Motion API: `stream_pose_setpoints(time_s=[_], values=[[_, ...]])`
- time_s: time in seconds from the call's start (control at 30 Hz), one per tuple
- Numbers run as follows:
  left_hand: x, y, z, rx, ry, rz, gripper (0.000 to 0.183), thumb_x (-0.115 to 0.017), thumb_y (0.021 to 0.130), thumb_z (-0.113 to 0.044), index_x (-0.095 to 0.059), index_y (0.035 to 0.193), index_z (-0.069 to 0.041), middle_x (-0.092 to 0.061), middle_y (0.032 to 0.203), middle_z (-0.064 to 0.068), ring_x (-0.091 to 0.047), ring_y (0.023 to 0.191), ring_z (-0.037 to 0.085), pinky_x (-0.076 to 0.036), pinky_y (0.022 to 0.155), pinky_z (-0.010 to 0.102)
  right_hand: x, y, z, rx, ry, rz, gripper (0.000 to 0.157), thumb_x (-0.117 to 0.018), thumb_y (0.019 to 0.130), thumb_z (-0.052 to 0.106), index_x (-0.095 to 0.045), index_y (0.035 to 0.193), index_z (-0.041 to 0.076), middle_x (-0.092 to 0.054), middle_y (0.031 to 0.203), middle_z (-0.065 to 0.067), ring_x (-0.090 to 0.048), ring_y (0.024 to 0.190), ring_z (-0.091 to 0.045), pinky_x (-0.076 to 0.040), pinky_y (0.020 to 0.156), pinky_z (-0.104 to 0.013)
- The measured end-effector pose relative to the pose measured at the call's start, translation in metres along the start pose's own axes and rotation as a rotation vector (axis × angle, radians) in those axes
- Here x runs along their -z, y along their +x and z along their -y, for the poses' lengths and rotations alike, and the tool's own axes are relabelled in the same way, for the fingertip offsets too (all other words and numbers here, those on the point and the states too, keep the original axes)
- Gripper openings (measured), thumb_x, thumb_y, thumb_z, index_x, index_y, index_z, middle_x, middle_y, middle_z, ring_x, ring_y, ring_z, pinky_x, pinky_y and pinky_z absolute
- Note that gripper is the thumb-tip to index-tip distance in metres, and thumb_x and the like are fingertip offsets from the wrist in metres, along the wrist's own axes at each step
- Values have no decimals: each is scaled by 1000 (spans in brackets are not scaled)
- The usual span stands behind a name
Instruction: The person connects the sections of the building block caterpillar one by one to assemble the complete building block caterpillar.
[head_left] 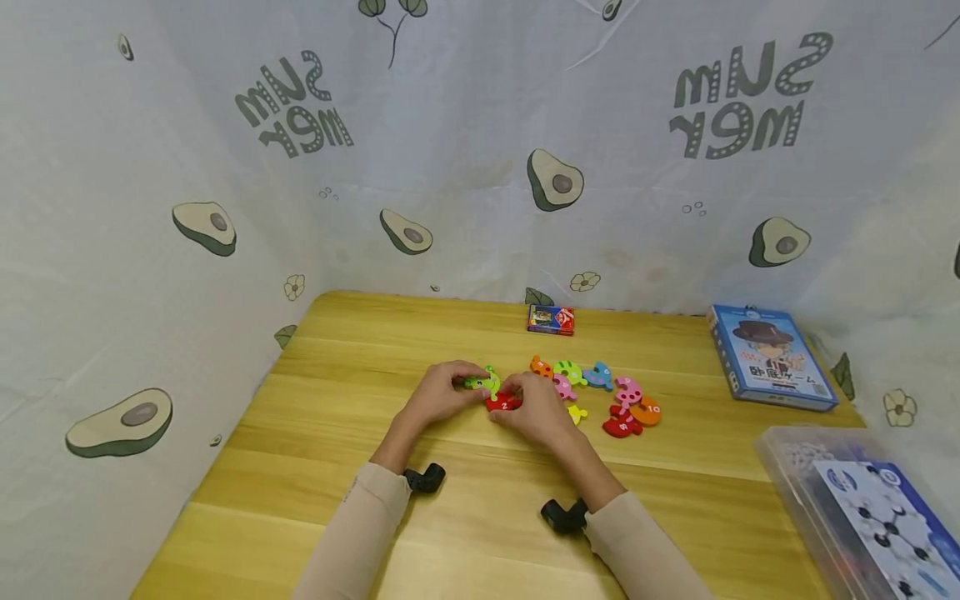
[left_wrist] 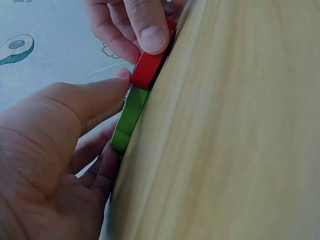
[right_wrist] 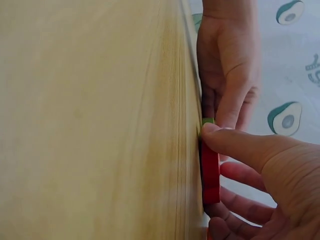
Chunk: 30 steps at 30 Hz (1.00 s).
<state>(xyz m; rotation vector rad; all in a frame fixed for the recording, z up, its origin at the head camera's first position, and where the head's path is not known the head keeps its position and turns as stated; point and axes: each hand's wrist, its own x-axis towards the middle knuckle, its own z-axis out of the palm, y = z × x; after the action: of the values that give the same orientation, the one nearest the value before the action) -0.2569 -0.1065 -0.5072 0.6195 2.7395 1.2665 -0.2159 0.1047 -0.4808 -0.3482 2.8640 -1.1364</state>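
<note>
On the wooden table, my left hand [head_left: 442, 393] grips a green puzzle piece [head_left: 491, 383] with a face on it. Fingers and thumb of my right hand [head_left: 538, 410] pinch a red puzzle piece [head_left: 503, 402] marked with a 2. In the left wrist view the green piece [left_wrist: 129, 120] and the red piece [left_wrist: 147, 70] meet end to end, flat at the table surface. From the right wrist, the red piece [right_wrist: 210, 172] hides most of the green one. Just right of my right hand lie a yellow piece [head_left: 576, 414] and a pink piece [head_left: 564, 387].
More animal-shaped pieces lie to the right: orange [head_left: 542, 367], light green [head_left: 569, 372], blue [head_left: 599, 376], pink [head_left: 628, 390], red [head_left: 621, 424] and orange with a 10 [head_left: 647, 411]. A small box [head_left: 551, 320], a blue game box [head_left: 772, 357] and a clear plastic case [head_left: 798, 479] stand farther out.
</note>
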Motion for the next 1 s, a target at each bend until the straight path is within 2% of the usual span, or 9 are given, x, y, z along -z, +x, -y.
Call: stream_pose_setpoints(time_s=[0.23,0.4,0.67,0.73,0.87,1.0], values=[[-2,0,-3,0,18,5,29,-81,91,-31,-78,118,-22,-72,128,-1,-66,118,17,-55,100,37,2,-2,-2,-3,23,20,39,-92,77,28,-78,109,11,-71,106,-4,-63,99,-21,-56,90,-42],[-3,-1,-2,-7,10,11,31,-79,92,-30,-77,121,-20,-71,131,1,-64,125,21,-52,107,40,10,-5,-9,-27,59,45,46,-90,81,29,-74,119,11,-72,113,-4,-65,104,-21,-57,93,-43],[-3,-6,0,-1,-49,24,30,-73,97,-28,-74,126,-21,-67,138,2,-59,133,24,-46,114,45,39,-4,-30,3,-3,-29,41,-82,89,27,-71,122,5,-72,109,-9,-61,93,-22,-55,84,-38],[-2,-6,0,4,-57,28,30,-73,98,-26,-73,127,-21,-67,138,2,-58,134,26,-45,115,46,48,-2,-35,5,-12,-30,40,-81,91,25,-71,122,3,-72,111,-12,-63,94,-23,-56,83,-37],[-2,-6,-2,-8,-63,35,30,-70,99,-24,-72,129,-19,-65,141,5,-56,137,28,-42,117,47,60,4,-40,-47,-6,-21,40,-79,92,24,-69,126,4,-70,113,-14,-62,94,-25,-54,76,-32],[-3,-3,-2,-25,-54,31,28,-67,101,-21,-72,129,-19,-64,143,6,-54,140,29,-40,120,48,64,11,-43,-76,-33,11,44,-77,93,26,-67,131,6,-66,112,-14,-57,91,-25,-49,71,-30]])
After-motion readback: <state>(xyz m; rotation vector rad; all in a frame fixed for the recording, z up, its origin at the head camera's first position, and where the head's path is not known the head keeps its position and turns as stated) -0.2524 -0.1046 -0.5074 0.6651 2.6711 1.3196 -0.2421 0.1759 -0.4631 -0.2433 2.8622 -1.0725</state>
